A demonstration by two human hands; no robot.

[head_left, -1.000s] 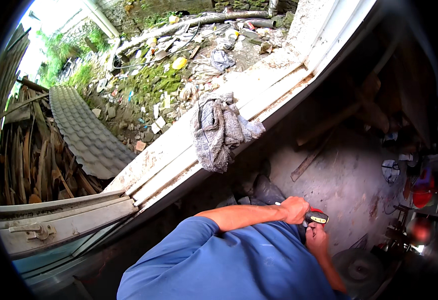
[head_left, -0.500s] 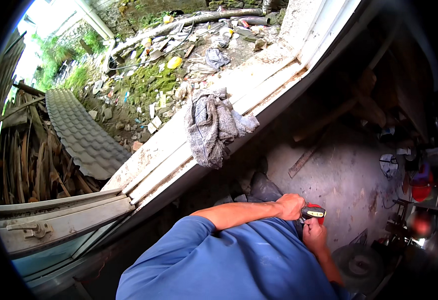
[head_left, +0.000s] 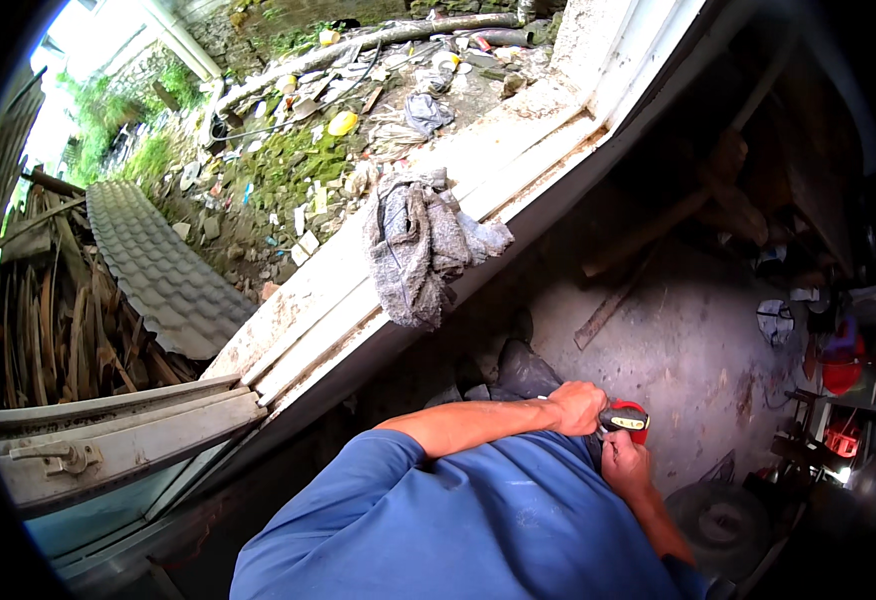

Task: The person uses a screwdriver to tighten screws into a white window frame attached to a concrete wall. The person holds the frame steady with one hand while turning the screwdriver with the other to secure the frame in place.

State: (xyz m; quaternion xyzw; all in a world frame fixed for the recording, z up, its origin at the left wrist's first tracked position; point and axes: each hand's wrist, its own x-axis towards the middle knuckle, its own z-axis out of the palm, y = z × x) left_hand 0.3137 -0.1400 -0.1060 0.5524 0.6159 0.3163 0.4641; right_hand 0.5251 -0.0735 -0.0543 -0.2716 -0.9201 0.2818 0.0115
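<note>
My left hand (head_left: 578, 407) is closed, its forearm reaching across the front of my blue shirt. Right beside it is a compact red-and-black tool (head_left: 625, 420) with a pale yellow label on top; its exact kind does not show. My right hand (head_left: 625, 460) is closed on the near side of this tool, thumb up against it. What the left fingers hold is hidden, though they meet the tool's left end. A crumpled grey rag (head_left: 420, 245) hangs over the window sill (head_left: 333, 300), ahead and to the left of my hands.
An open window sash with a handle (head_left: 63, 457) stands at the left. Outside lie corrugated roofing (head_left: 163, 270), stacked wood (head_left: 68, 330) and scattered rubbish. Below me is a stained floor (head_left: 688, 370) with a wood strip (head_left: 608, 312), a dark round object (head_left: 718, 527) and red items (head_left: 842, 375) at the right.
The view has shifted slightly, so the rag and sill sit a little further left and up. Both hands stay together at the tool with nearly the same hold.
</note>
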